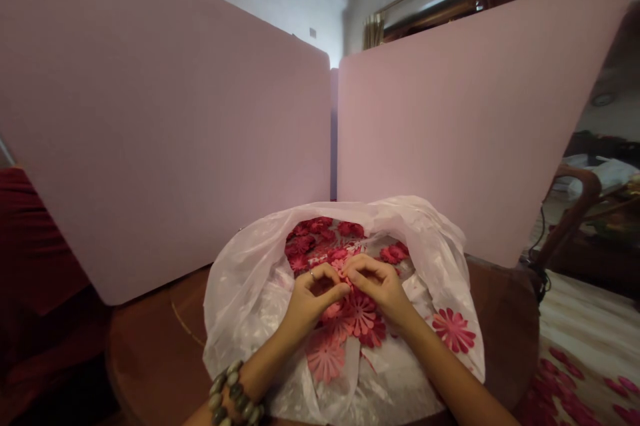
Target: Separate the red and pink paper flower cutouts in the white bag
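Observation:
My left hand (pixel 313 299) and my right hand (pixel 375 286) hang close together over the mouth of a white plastic bag (pixel 240 306). A ring sits on a finger of my left hand, and a beaded bracelet (pixel 233 393) circles that wrist. Left thumb and fingers curl into a loop, with nothing clear inside it. My right fingers pinch the edge of a pink paper flower (pixel 343 267). Dark red paper flowers (pixel 300 244) fill the bag, and a pale pink one (pixel 325 361) lies below my hands. A deep pink paper flower (pixel 454 331) sits on the bag's right side.
The bag rests on a round wooden table (pixel 505 339). Two tall pink panels (pixel 150 113) stand behind it. Dark red cloth (pixel 30 246) lies at the left, and a wooden chair (pixel 570 213) and flower-patterned bedspread (pixel 585 359) are at the right.

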A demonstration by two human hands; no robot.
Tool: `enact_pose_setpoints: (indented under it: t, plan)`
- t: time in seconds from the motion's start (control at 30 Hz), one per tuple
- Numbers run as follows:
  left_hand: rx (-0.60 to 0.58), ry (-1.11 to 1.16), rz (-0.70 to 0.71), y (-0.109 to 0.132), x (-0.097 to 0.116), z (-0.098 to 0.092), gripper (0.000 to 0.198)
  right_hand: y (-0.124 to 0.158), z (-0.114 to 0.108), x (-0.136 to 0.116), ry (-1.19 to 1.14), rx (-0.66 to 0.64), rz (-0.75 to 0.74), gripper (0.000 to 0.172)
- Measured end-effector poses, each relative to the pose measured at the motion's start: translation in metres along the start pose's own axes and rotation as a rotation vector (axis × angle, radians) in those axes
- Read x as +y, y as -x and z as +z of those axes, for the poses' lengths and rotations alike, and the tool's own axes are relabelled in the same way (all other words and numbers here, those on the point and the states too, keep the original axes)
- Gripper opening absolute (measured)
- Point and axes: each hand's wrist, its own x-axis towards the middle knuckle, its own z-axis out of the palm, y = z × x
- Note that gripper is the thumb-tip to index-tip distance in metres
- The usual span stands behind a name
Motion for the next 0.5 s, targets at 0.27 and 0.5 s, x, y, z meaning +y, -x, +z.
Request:
enact_pose_setpoints:
  t: [0.27, 0.5]
  plan:
    - [0.020, -0.014, -0.007, 0.0002, -0.0005, -0.0006, 0.028, -0.0001, 0.0016, -0.0038, -0.009, -0.012, 0.008, 0.020]
    - [0.040, 0.021, -0.016, 0.0008, -0.0039, -0.0008, 0.024, -0.0004, 0.0020, -0.0053, -0.016, -0.020, 0.022, 0.022]
